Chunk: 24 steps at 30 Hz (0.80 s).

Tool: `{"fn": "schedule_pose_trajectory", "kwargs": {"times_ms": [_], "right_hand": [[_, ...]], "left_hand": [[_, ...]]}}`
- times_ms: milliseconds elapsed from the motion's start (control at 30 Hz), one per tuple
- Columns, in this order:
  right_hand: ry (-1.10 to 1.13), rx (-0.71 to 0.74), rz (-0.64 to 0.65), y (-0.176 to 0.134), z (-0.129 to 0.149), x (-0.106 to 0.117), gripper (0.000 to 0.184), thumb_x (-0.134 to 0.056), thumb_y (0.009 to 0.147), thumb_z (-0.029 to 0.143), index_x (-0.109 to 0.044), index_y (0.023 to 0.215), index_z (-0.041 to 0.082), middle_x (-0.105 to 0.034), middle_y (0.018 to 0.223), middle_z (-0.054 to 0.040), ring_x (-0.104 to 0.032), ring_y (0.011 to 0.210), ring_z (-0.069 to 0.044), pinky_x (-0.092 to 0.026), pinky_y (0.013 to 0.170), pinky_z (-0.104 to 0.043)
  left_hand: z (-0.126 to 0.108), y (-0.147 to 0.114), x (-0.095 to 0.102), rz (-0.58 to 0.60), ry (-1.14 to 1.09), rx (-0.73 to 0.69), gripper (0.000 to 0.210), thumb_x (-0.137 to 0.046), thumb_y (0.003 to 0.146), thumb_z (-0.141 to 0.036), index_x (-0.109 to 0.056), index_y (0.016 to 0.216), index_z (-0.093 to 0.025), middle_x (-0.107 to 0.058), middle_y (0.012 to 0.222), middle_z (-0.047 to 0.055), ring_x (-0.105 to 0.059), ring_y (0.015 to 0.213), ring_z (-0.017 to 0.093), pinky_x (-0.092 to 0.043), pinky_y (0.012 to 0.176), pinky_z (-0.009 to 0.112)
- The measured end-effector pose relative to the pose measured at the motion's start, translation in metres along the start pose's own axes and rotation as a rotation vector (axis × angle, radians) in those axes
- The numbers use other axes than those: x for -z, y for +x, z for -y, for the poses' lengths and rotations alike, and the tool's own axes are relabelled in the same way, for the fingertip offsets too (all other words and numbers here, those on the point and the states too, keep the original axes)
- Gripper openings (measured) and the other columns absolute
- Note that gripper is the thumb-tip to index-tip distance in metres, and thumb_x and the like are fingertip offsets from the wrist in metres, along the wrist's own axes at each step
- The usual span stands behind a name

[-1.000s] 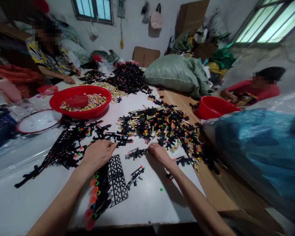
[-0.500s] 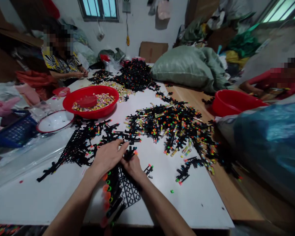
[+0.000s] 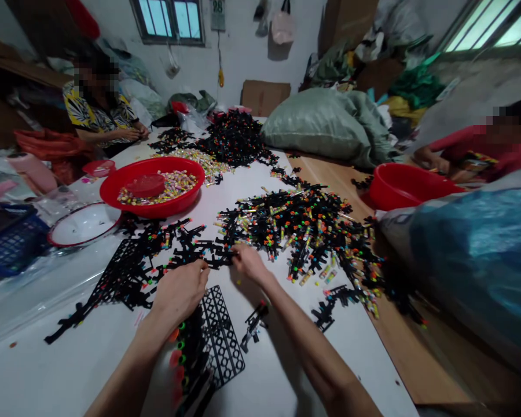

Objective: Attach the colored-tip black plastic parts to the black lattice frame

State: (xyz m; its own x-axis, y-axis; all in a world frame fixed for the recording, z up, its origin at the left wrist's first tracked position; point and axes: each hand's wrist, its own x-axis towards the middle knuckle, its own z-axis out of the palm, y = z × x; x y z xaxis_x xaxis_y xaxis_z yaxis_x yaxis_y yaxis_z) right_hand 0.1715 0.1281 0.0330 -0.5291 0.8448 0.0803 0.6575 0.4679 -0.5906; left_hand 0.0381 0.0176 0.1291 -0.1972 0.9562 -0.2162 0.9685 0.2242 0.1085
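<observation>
My left hand (image 3: 180, 292) is closed, its fingers curled beside small black toy guns; what it pinches, if anything, is hidden. Under and beside it lies a black plastic grid rack (image 3: 226, 339) with round holes, whose left side carries a row of black pieces (image 3: 194, 353) with orange and green ends. My right hand (image 3: 250, 265) reaches to the near edge of the scattered guns, its fingertips closed on a black toy gun (image 3: 223, 255). A loose toy gun (image 3: 255, 324) lies just right of the rack.
A large heap of toy guns with candy-coloured tubes (image 3: 290, 223) spreads right of centre. A red basin (image 3: 173, 202) of small colourful pieces and a white enamel basin (image 3: 87, 223) stand left. Another red basin (image 3: 399, 185) and a blue sack (image 3: 473, 249) are right. Two people sit across the table.
My right hand has moved from beside the left hand, up and right to the scattered guns. My left hand has shifted slightly down and left, uncovering more of the rack.
</observation>
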Motion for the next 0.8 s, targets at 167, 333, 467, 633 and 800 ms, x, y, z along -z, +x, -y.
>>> {"fn": "schedule_pose_trajectory", "kwargs": {"times_ms": [167, 333, 467, 633, 800], "right_hand": [[-0.215, -0.038, -0.061, 0.017, -0.017, 0.021, 0.030, -0.043, 0.078, -0.006, -0.062, 0.098, 0.005, -0.054, 0.111, -0.0223, -0.052, 0.097, -0.028, -0.041, 0.075, -0.036], [-0.339, 0.042, 0.039, -0.043, -0.015, 0.008, 0.026, -0.043, 0.082, -0.001, -0.063, 0.090, 0.013, -0.057, 0.101, -0.0115, -0.054, 0.091, -0.022, -0.043, 0.072, -0.029], [-0.049, 0.168, 0.040, -0.072, 0.018, -0.019, 0.030, -0.053, 0.084, 0.014, -0.055, 0.113, 0.019, -0.055, 0.111, -0.0077, -0.054, 0.097, -0.019, -0.045, 0.082, -0.027], [0.299, 0.278, -0.025, -0.066, 0.034, -0.070, 0.023, -0.039, 0.089, 0.021, -0.053, 0.106, 0.019, -0.062, 0.093, -0.0072, -0.061, 0.087, -0.019, -0.049, 0.076, -0.027], [0.264, 0.297, -0.064, -0.044, 0.009, -0.103, 0.024, -0.043, 0.082, 0.031, -0.061, 0.098, 0.032, -0.065, 0.086, -0.0055, -0.065, 0.084, -0.024, -0.054, 0.071, -0.032]], "left_hand": [[-0.001, -0.001, 0.004, 0.029, 0.019, 0.032, 0.035, -0.029, 0.095, -0.032, -0.059, 0.112, -0.025, -0.070, 0.099, 0.006, -0.064, 0.095, 0.027, -0.047, 0.079, 0.038], [0.000, 0.001, 0.003, 0.047, 0.010, 0.043, 0.035, -0.030, 0.095, -0.032, -0.058, 0.115, -0.025, -0.069, 0.102, 0.008, -0.063, 0.097, 0.028, -0.047, 0.081, 0.039], [-0.001, 0.002, 0.003, 0.043, -0.004, 0.056, 0.037, -0.029, 0.095, -0.030, -0.056, 0.117, -0.024, -0.068, 0.104, 0.009, -0.063, 0.099, 0.027, -0.047, 0.084, 0.039], [-0.004, -0.001, 0.003, 0.021, -0.058, 0.104, 0.035, -0.032, 0.092, -0.025, -0.066, 0.103, -0.024, -0.071, 0.095, 0.007, -0.066, 0.093, 0.022, -0.049, 0.079, 0.031], [-0.006, 0.011, 0.001, 0.015, -0.104, 0.148, 0.031, -0.041, 0.086, -0.022, -0.070, 0.094, -0.016, -0.071, 0.091, 0.015, -0.067, 0.089, 0.027, -0.051, 0.077, 0.034]]}}
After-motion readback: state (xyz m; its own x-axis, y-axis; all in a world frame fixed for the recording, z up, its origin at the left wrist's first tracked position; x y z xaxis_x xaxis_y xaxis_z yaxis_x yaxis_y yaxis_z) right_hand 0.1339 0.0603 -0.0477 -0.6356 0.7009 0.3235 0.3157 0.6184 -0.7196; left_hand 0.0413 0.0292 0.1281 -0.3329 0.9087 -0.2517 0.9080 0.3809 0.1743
